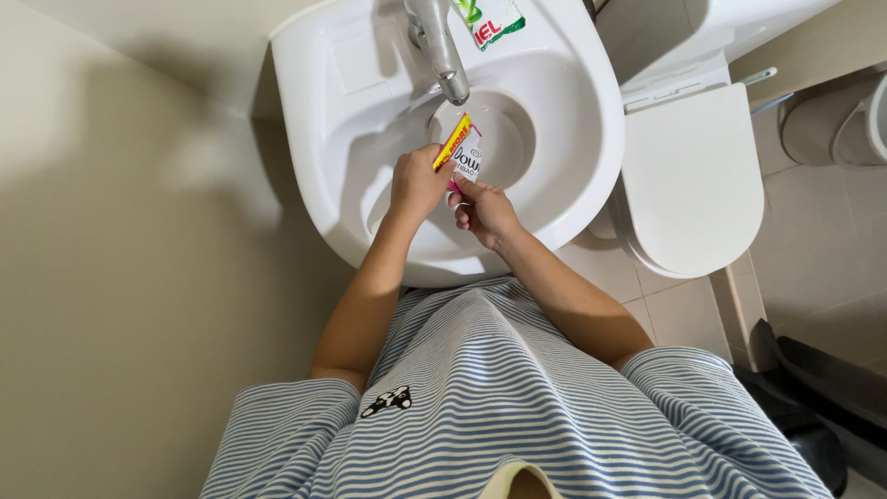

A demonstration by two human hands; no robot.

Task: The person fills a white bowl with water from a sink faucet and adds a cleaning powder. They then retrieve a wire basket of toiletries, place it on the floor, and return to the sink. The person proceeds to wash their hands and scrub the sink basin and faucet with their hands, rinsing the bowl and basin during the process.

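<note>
Over the bowl of a white washbasin [573,157] I hold a small sachet [463,157], white with a yellow strip and a pink edge. My left hand [416,183] grips its upper left part. My right hand [484,209] pinches its lower right edge. The sachet hangs just below the spout of a chrome tap [442,46]. No water is seen running.
A second sachet [490,20], white, green and red, lies on the basin's back ledge. A white toilet with its lid down [688,180] stands to the right. A beige wall [111,277] runs along the left. Dark objects [813,388] lie on the tiled floor at lower right.
</note>
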